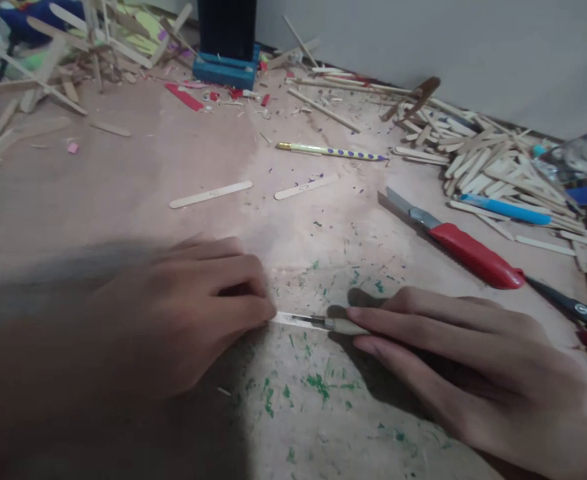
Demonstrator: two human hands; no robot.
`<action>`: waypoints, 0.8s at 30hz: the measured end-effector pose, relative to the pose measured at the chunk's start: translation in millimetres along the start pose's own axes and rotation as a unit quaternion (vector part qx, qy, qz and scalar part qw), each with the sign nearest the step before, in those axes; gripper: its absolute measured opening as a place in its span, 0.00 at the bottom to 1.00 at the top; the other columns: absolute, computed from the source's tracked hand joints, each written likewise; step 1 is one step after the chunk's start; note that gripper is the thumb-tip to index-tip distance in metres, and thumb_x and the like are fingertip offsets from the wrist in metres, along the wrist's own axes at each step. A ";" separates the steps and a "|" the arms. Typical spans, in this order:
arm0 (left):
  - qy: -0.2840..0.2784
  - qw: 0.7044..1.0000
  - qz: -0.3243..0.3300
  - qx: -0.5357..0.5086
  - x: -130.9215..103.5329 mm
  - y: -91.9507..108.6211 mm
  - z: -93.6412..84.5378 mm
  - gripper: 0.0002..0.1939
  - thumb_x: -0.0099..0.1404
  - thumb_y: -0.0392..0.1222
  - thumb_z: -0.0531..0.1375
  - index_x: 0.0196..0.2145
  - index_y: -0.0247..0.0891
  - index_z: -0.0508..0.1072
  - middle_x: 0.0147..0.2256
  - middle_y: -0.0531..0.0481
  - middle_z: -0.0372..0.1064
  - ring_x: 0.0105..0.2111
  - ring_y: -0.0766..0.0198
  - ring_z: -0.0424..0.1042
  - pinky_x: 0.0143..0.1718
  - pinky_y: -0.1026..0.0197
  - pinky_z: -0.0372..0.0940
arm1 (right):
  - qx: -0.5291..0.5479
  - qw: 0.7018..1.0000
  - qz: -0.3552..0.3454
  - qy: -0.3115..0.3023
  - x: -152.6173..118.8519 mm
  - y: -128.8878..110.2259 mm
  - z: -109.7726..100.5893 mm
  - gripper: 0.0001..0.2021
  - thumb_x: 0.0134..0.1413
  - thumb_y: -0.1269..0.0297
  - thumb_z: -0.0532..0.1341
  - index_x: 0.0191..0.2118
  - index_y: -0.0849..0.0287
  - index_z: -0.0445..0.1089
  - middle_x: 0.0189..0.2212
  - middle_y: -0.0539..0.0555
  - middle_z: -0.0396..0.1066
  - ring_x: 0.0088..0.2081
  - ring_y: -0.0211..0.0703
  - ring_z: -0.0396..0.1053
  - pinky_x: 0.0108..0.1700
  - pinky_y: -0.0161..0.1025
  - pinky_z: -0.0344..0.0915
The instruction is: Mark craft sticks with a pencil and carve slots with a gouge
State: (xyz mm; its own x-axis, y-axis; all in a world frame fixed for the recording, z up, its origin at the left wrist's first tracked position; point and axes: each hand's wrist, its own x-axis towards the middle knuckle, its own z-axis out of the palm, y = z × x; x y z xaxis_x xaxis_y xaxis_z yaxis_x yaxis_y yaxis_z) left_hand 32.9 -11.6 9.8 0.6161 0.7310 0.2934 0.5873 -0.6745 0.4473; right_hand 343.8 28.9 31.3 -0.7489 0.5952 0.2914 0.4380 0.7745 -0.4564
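Note:
My left hand point(213, 307) is closed, its thumb and index finger pinching the left end of a pale wooden stick point(284, 318) that lies on the table. In my right hand point(453, 360) is a small carving tool point(346, 326) with a light wooden handle, held between thumb and fingers. Its thin dark metal tip rests over the stick, pointing left. The stick's left end is hidden under my left fingers. Beyond my hands lie two flat sticks with small marks, one on the left point(211, 195) and one on the right point(306, 187).
A red-handled knife point(476, 255) lies at the right, blade toward the back left, beside scissors point(581, 310). Farther back are a patterned pencil point(331, 152), a pile of sticks point(493, 167), a blue pen point(506, 209) and a blue-based stand point(226, 70). Green marks dot the table point(283, 433).

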 end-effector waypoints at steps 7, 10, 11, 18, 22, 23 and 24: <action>0.003 0.999 -0.011 -0.044 -3.7 0.0 7.5 0.12 0.81 0.32 0.56 0.45 0.43 0.78 0.43 0.55 0.74 0.44 0.64 0.69 0.49 0.57 0.61 | -0.051 0.998 -0.015 -0.015 -0.8 -1.3 -13.2 0.10 0.77 0.67 0.60 0.52 0.51 0.79 0.36 0.49 0.83 0.32 0.40 0.80 0.28 0.39 0.73; -0.002 0.999 -0.016 -0.047 -3.6 0.3 8.0 0.13 0.82 0.33 0.54 0.45 0.43 0.78 0.42 0.55 0.73 0.43 0.64 0.69 0.48 0.56 0.61 | -0.034 0.999 0.005 -0.012 -7.0 -1.5 -10.5 0.12 0.78 0.65 0.59 0.55 0.48 0.79 0.38 0.49 0.83 0.33 0.42 0.80 0.28 0.41 0.71; -0.003 0.999 -0.019 -0.048 -3.7 0.5 8.4 0.13 0.82 0.33 0.54 0.45 0.43 0.78 0.42 0.55 0.73 0.43 0.64 0.69 0.47 0.56 0.61 | -0.032 0.999 0.004 -0.018 -8.7 -1.6 -8.9 0.12 0.78 0.65 0.59 0.56 0.47 0.79 0.39 0.49 0.83 0.34 0.42 0.80 0.29 0.41 0.71; 0.021 0.998 -0.033 -0.059 -6.2 3.2 14.4 0.12 0.79 0.29 0.55 0.44 0.43 0.76 0.41 0.55 0.72 0.43 0.64 0.68 0.46 0.56 0.61 | -0.070 0.997 0.037 -0.007 -12.1 -1.4 -5.2 0.13 0.81 0.61 0.55 0.55 0.47 0.79 0.41 0.47 0.84 0.38 0.38 0.81 0.35 0.39 0.73; 0.027 0.998 -0.041 -0.043 -6.1 6.4 13.5 0.14 0.78 0.28 0.53 0.45 0.44 0.75 0.41 0.55 0.72 0.42 0.64 0.69 0.47 0.56 0.62 | -0.084 0.996 0.043 -0.008 -14.5 1.7 -6.3 0.13 0.80 0.58 0.58 0.56 0.45 0.80 0.42 0.49 0.84 0.39 0.42 0.82 0.37 0.40 0.76; 0.026 0.998 -0.051 -0.038 -5.9 7.6 12.7 0.15 0.77 0.28 0.53 0.46 0.45 0.76 0.41 0.55 0.73 0.42 0.64 0.70 0.47 0.57 0.63 | -0.092 0.995 0.034 -0.003 -15.1 2.6 -5.9 0.13 0.78 0.56 0.60 0.57 0.44 0.81 0.41 0.50 0.84 0.39 0.45 0.82 0.36 0.40 0.78; 0.024 0.998 -0.058 -0.032 -5.6 8.9 11.7 0.16 0.77 0.28 0.52 0.47 0.45 0.76 0.42 0.55 0.74 0.42 0.64 0.71 0.46 0.57 0.65 | -0.101 0.995 0.021 0.001 -15.5 3.3 -5.3 0.13 0.75 0.54 0.63 0.57 0.44 0.82 0.40 0.51 0.84 0.40 0.47 0.82 0.36 0.41 0.79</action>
State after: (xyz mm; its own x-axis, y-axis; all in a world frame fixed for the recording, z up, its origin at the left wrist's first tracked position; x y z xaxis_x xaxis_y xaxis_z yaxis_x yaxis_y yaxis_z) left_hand 40.8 -22.9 2.2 0.5188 0.8093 0.2756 0.6183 -0.5778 0.5328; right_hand 359.5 23.4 29.7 -0.7266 0.6285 0.2776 0.5600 0.7758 -0.2906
